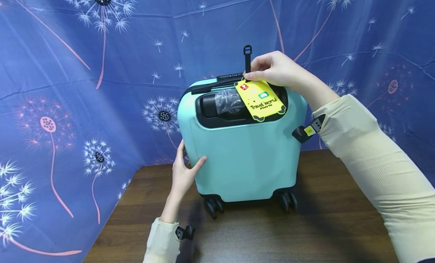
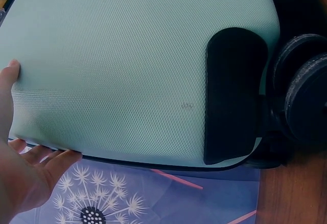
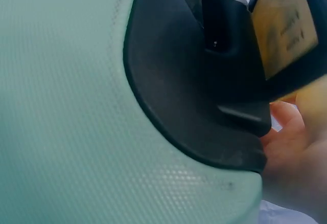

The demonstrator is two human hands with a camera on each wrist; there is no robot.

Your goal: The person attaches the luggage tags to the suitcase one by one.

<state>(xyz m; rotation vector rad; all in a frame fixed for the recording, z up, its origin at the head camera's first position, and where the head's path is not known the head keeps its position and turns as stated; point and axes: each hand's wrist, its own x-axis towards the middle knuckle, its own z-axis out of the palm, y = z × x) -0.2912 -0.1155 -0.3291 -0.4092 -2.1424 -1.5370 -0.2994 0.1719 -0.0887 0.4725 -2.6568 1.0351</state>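
Observation:
A mint-green suitcase point(image 1: 244, 161) stands upright on its black wheels point(image 1: 287, 200). My left hand point(image 1: 182, 174) grips its left side low down, thumb on the front face and fingers round the edge, as the left wrist view also shows on the textured shell point(image 2: 127, 70). At the top, my right hand point(image 1: 280, 70) pinches the black strap point(image 1: 247, 61) of a yellow luggage tag point(image 1: 263, 102) between thumb and fingers. The strap's buckle end sticks up above the fingers. The tag hangs tilted over the black recess of the suitcase; its back point(image 3: 286, 29) appears in the right wrist view.
The suitcase is on a dark brown wooden table point(image 1: 244, 236). Clear plastic wrap point(image 1: 228, 99) covers part of the handle in the recess. A blue dandelion-print cloth point(image 1: 129, 115) hangs behind and to the left.

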